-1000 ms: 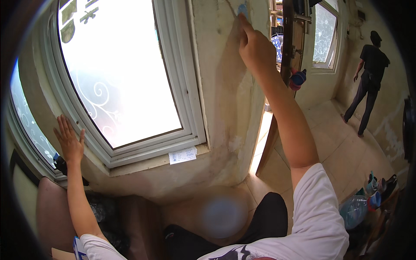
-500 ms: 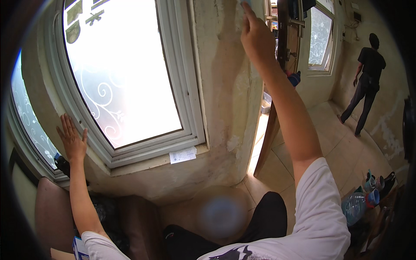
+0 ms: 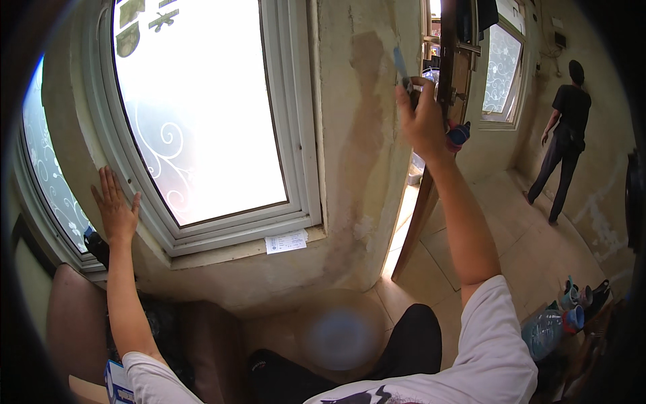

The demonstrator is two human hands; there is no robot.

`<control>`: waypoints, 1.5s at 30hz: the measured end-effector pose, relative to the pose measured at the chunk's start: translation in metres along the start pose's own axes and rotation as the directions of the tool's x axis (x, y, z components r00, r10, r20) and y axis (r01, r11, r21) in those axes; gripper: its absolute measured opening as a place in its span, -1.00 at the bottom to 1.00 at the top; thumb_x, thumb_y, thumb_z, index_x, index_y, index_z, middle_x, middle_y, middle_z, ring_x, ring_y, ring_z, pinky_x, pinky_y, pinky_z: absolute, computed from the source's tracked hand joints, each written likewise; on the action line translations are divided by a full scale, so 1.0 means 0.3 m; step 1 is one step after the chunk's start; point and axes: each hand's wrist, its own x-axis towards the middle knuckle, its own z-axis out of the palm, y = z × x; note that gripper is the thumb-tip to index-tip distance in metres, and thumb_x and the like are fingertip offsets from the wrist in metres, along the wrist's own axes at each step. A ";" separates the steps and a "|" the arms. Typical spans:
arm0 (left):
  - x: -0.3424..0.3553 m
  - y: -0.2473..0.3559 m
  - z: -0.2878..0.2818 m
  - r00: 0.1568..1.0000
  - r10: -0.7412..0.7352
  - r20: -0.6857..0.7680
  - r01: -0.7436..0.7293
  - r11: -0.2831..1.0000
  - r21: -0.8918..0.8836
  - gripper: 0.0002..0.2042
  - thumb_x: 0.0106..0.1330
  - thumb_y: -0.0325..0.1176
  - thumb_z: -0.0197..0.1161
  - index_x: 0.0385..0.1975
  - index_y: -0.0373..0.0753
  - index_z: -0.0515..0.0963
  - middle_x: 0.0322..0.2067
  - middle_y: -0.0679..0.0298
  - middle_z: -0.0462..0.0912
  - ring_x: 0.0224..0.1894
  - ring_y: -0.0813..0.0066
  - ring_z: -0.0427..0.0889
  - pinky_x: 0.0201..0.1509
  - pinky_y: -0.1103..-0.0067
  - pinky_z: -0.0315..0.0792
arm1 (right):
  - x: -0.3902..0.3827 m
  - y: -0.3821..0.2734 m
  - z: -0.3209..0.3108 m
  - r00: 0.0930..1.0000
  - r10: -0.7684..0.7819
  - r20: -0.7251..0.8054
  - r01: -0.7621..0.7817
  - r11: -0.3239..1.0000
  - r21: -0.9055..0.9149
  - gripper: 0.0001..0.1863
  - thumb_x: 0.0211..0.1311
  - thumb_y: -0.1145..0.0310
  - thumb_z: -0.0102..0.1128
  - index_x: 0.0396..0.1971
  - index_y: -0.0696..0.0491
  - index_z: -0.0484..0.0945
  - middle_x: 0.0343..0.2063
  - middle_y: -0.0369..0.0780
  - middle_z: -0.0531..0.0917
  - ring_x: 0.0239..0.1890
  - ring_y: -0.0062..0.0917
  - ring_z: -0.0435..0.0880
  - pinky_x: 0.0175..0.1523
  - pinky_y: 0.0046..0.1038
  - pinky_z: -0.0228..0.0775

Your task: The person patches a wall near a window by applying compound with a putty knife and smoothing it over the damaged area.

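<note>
Clamps a blue-bladed tool point(image 3: 400, 62) in the right hand point(image 3: 425, 124) — points it up and slightly left of the grip (rests the left hand point(image 3: 118, 219), spread, well apart)

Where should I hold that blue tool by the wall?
Probably best to hold the blue tool by its darker lower end, from below, like the right hand does: its narrow blue part points up, away from the hand.

The tool blade point(image 3: 400, 61) is light blue. The beige wall point(image 3: 335, 87) carries a brown streak point(image 3: 365, 128); the grey-framed window pane point(image 3: 222, 135) shows white scrolls.
</note>
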 end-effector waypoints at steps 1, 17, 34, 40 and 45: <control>0.004 -0.004 0.003 1.000 0.006 -0.019 -0.006 1.000 -0.009 -0.20 0.48 0.19 -0.16 0.50 -0.33 -0.03 0.56 0.20 -0.24 0.59 0.36 -0.39 0.62 0.16 -0.28 | 0.033 0.006 -0.009 1.000 0.025 -0.012 -0.024 0.996 0.090 -0.70 0.48 0.17 0.08 -0.05 0.10 0.48 -0.49 -0.17 0.61 -0.46 -0.36 0.71 -0.38 -0.32 0.52; 0.017 0.025 0.052 0.968 0.051 -0.246 -0.067 0.996 -0.060 -0.20 0.48 0.22 -0.20 0.49 -0.34 0.00 0.56 0.20 -0.23 0.59 0.38 -0.38 0.62 0.17 -0.30 | 0.229 0.052 -0.021 0.605 0.617 0.503 -0.789 0.548 0.277 -0.54 0.43 -0.09 0.10 -0.34 0.06 0.56 -0.63 -0.40 0.43 -0.70 -0.74 0.31 -0.61 -0.59 0.17; 0.041 -0.022 0.164 0.859 0.092 -0.504 -0.150 0.986 -0.077 -0.20 0.48 0.21 -0.18 0.49 -0.33 0.00 0.55 0.19 -0.20 0.59 0.39 -0.35 0.61 0.16 -0.18 | 0.121 -0.007 0.059 0.986 0.163 0.042 -0.159 0.984 -0.083 -0.61 0.42 0.29 0.07 0.22 -0.15 0.51 -0.22 -0.03 0.72 -0.18 -0.05 0.70 -0.16 -0.25 0.57; -0.012 0.033 -0.041 0.999 -0.008 0.031 0.006 0.997 0.080 -0.19 0.48 0.23 -0.20 0.49 -0.32 -0.02 0.56 0.19 -0.21 0.59 0.39 -0.34 0.62 0.17 -0.21 | -0.329 -0.031 0.042 0.947 0.294 0.131 -0.296 0.955 -0.011 -0.57 0.43 0.43 0.06 0.26 -0.14 0.48 -0.15 0.06 0.68 -0.12 -0.07 0.71 -0.13 -0.23 0.55; 0.056 -0.100 0.195 0.640 0.124 -0.759 -0.279 0.957 -0.079 -0.18 0.47 0.23 -0.18 0.49 -0.34 -0.02 0.56 0.19 -0.21 0.59 0.39 -0.35 0.61 0.17 -0.23 | -0.371 -0.131 0.000 0.969 0.229 0.088 -0.238 0.966 0.105 -0.60 0.45 0.47 0.03 0.25 -0.02 0.48 -0.03 0.08 0.66 0.01 -0.19 0.71 -0.03 -0.31 0.56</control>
